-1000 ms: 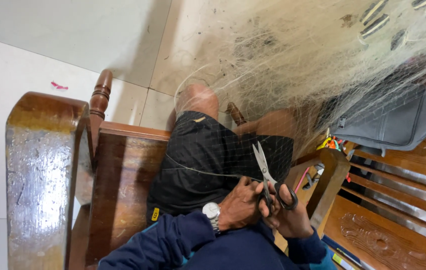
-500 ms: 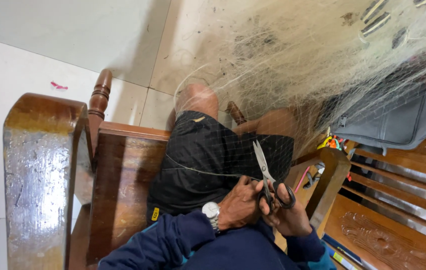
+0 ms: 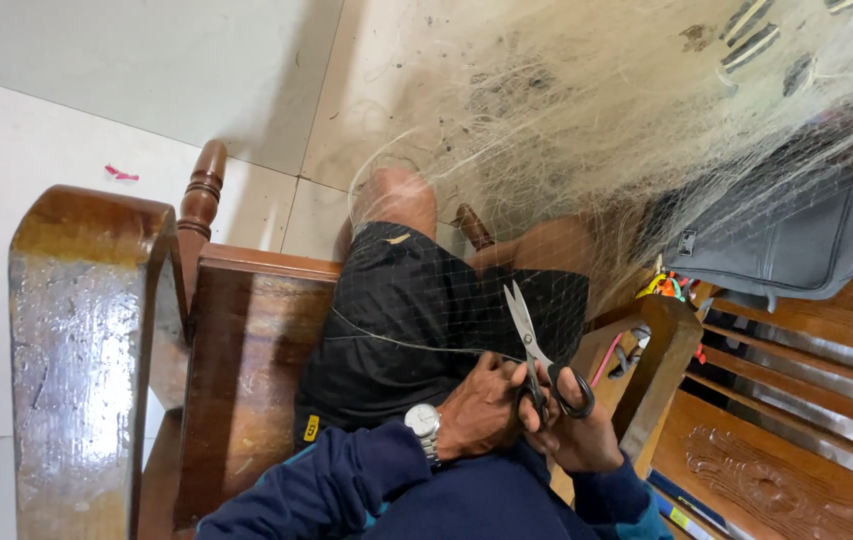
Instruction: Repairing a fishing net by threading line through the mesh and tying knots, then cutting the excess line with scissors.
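My right hand (image 3: pixel 587 440) grips the black handles of steel scissors (image 3: pixel 525 330), whose blades point up and stand slightly apart over my lap. Right beside it, my left hand (image 3: pixel 475 410), with a silver watch (image 3: pixel 424 421) on the wrist, pinches a thin cord of the pale fishing net (image 3: pixel 627 130). The cord runs leftward across my black shorts (image 3: pixel 397 320). The net drapes over my knees and piles up on the tiled floor beyond.
I sit in a dark wooden chair with a broad armrest (image 3: pixel 87 340) on the left. A grey bag (image 3: pixel 797 240) lies on a carved wooden bench (image 3: pixel 777 480) to the right. A small pink scrap (image 3: pixel 120 173) lies on the floor.
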